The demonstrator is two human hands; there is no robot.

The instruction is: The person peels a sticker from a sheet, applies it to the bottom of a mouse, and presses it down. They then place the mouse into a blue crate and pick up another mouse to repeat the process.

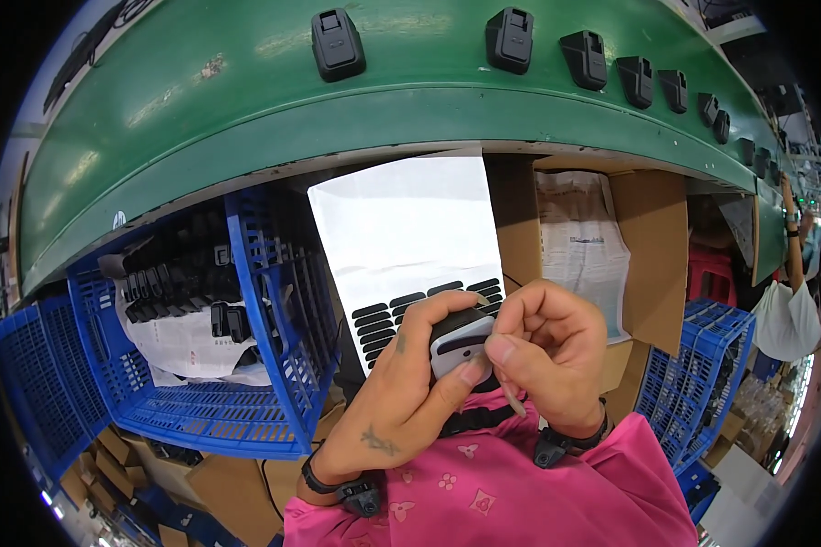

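My left hand (401, 392) is wrapped round a small black and grey plastic housing (456, 361), its grey face turned up toward me. Across that face lies a dark rounded strip (462, 343), with a small dark hole below it. My right hand (552, 351) is closed in a pinch at the housing's right edge, beside the strip's end. Whatever sits between those fingertips is hidden. Behind my hands a white sheet (406, 223) carries rows of black oblong stickers (371, 321), similar in shape to the strip.
Black plastic housings (337, 46) stand spaced along the green bench (201, 118). At the left, a blue crate (283, 401) holds black parts on paper. An open cardboard box (652, 246) with printed paper is at the right, near another blue crate (693, 365).
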